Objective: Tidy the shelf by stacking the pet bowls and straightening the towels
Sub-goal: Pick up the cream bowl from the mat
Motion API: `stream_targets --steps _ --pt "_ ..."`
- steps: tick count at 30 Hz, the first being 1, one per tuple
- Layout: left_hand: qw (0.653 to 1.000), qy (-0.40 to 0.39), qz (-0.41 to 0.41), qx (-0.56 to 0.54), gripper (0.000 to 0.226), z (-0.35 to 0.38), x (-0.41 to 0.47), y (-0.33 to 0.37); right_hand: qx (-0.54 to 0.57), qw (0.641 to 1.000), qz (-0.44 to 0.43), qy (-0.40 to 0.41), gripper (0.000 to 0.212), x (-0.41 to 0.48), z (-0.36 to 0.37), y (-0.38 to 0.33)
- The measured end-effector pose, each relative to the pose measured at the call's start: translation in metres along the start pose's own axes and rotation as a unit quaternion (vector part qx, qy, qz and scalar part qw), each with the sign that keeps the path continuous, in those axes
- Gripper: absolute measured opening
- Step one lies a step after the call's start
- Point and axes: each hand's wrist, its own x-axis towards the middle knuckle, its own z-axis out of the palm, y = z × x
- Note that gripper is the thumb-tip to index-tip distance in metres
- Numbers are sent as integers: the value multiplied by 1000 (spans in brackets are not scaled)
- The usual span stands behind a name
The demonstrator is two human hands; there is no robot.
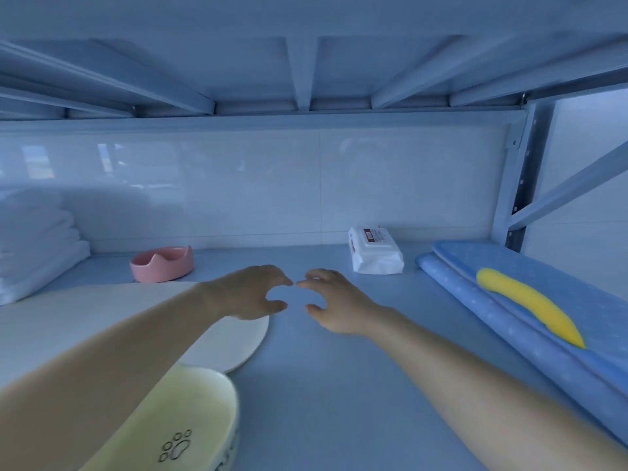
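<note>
Pink bowl (162,263) sits near the shelf (339,385) back edge, yellow bowl (190,413) at the front-left edge, unstacked. Towels (37,246) fill the back-left corner. Left grip (251,294) and right grip (334,300) hover mid-shelf, fingers loosely apart, empty, probably readying a two-handed pickup.

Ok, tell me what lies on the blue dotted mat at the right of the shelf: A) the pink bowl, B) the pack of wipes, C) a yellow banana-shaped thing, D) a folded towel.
C: the yellow banana-shaped thing lies on the blue mat, while the pink bowl, wipes pack and towels all sit off it, further left.
</note>
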Motion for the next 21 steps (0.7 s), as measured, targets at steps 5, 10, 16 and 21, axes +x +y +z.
stream_targets --steps 5,10,16,21 --pt "999 28 -6 -44 46 0 -53 -36 42 999 -5 -15 37 2 23 -56" --pt "995 39 -12 -86 39 -4 -100 -67 91 996 -14 -4 27 4 37 -105" --pt "987 78 -7 -137 32 -8 -153 -89 129 991 -12 31 19 1 35 -145" --pt "983 127 -32 -126 30 -15 -198 -107 133 990 -22 44 15 12 27 -196"
